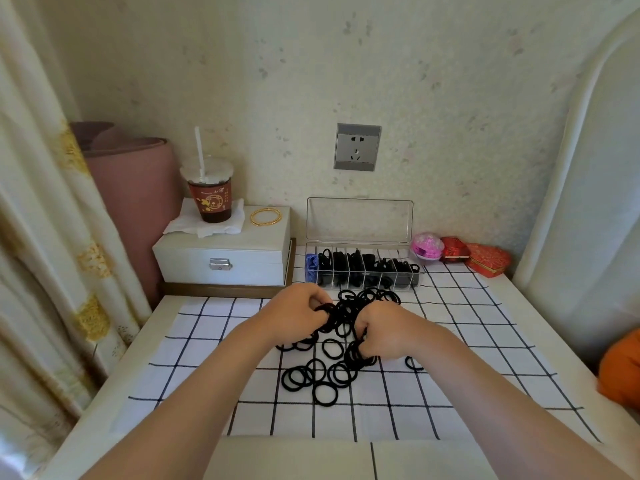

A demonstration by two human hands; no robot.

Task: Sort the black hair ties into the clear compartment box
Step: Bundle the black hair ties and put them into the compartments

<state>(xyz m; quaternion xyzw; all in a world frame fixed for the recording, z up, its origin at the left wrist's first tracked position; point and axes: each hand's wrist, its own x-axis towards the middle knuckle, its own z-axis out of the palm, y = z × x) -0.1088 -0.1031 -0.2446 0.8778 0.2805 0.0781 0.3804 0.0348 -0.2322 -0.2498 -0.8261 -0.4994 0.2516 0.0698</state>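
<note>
Head view: left hand (pixel 294 315), right hand (pixel 388 330) grip hair ties (pixel 348 311); compartment box (pixel 360 220), drink cup (pixel 210 199) beyond.

black hair ties (pixel 325 393), white black-grid cloth (pixel 450 358), clear compartment box (pixel 360 261)

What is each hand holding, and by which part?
Left hand grips a bunch of hair ties by their bands; right hand curls round a few more in the pile.
</note>
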